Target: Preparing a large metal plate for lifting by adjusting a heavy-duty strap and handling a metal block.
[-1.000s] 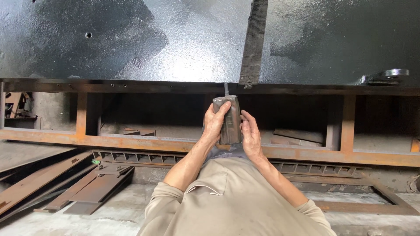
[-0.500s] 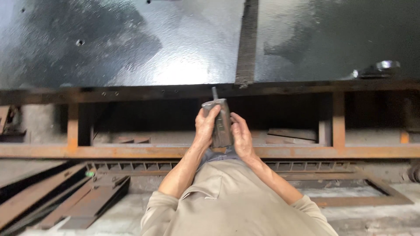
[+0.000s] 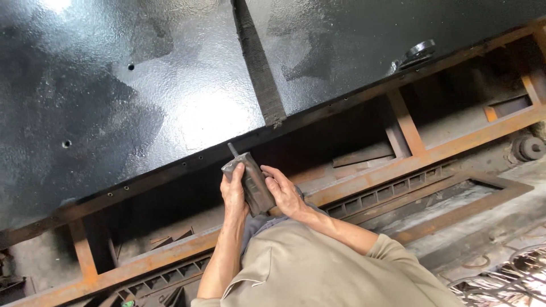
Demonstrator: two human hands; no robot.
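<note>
Workshop scene: big black glossy metal surface [image 3: 170,102] on a rusty steel frame [image 3: 409,159], camera tilted. Dark flat bar [image 3: 259,62] lies across the surface; a round fitting [image 3: 420,51] sits near its far edge. Both hands hold a dark grey tube-like cartridge [image 3: 254,183] with a thin nozzle, just below the surface's edge. Left hand [image 3: 233,190] grip wrapped on it; right hand [image 3: 284,193] fingers closed on its other side.

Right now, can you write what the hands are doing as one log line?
left hand: grips grey metal block tool | right hand: steadies it | place: beside black steel table
</note>
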